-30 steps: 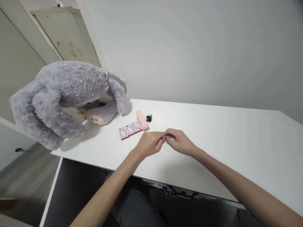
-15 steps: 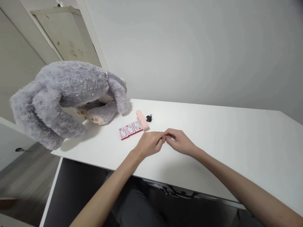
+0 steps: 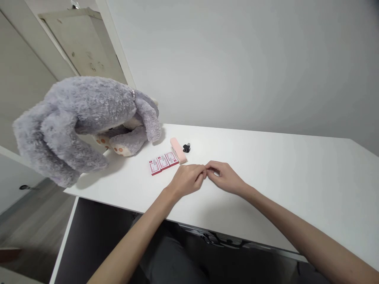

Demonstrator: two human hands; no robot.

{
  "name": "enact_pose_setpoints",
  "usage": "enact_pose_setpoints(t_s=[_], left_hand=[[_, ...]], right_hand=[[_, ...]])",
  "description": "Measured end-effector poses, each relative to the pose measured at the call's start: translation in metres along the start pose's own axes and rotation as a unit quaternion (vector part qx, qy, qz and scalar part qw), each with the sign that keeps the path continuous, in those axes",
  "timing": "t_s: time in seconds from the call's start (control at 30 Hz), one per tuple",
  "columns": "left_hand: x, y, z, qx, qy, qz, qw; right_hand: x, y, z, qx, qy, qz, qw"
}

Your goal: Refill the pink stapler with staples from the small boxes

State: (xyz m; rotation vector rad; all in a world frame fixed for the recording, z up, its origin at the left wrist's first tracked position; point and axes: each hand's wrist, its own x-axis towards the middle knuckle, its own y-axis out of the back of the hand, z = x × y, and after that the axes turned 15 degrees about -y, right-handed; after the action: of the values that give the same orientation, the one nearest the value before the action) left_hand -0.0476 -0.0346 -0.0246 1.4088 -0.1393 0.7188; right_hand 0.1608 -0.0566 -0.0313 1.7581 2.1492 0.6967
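Note:
My left hand (image 3: pixel 189 179) rests on the white table with its fingers curled closed. My right hand (image 3: pixel 224 176) meets it fingertip to fingertip, thumb and fingers pinched together. Anything between the fingers is too small or too hidden to make out. Just beyond my left hand lies a pink stapler (image 3: pixel 178 150). Against its left side sit three small red-and-white boxes (image 3: pixel 162 162) in a slanted row. A small black object with a light tip (image 3: pixel 186 148), perhaps a staple remover, lies right of the stapler.
A large grey plush toy (image 3: pixel 89 106) is slumped over the left end of the white table (image 3: pixel 281 169). The wall (image 3: pixel 237 71) runs along the table's far edge. Dark cables (image 3: pixel 222 239) hang under the front edge, near my legs.

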Motion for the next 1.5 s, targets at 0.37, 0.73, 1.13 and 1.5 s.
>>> enact_pose_setpoints(t_s=[0.37,0.73,1.13,1.5], left_hand=[[0.000,0.000,0.000,0.010,0.014,0.026,1.000],[0.004,0.007,0.008,0.034,0.068,0.088,0.993],[0.001,0.007,0.005,0.058,0.108,0.142,0.982],[0.004,0.010,-0.003,0.229,0.195,0.236,0.924]], right_hand=[[-0.001,0.000,-0.002,-0.001,0.002,-0.001,1.000],[-0.001,-0.001,-0.001,-0.001,-0.002,0.007,1.000],[-0.001,0.000,-0.003,0.006,-0.010,-0.001,1.000],[0.001,0.000,-0.001,0.021,-0.004,-0.004,1.000]])
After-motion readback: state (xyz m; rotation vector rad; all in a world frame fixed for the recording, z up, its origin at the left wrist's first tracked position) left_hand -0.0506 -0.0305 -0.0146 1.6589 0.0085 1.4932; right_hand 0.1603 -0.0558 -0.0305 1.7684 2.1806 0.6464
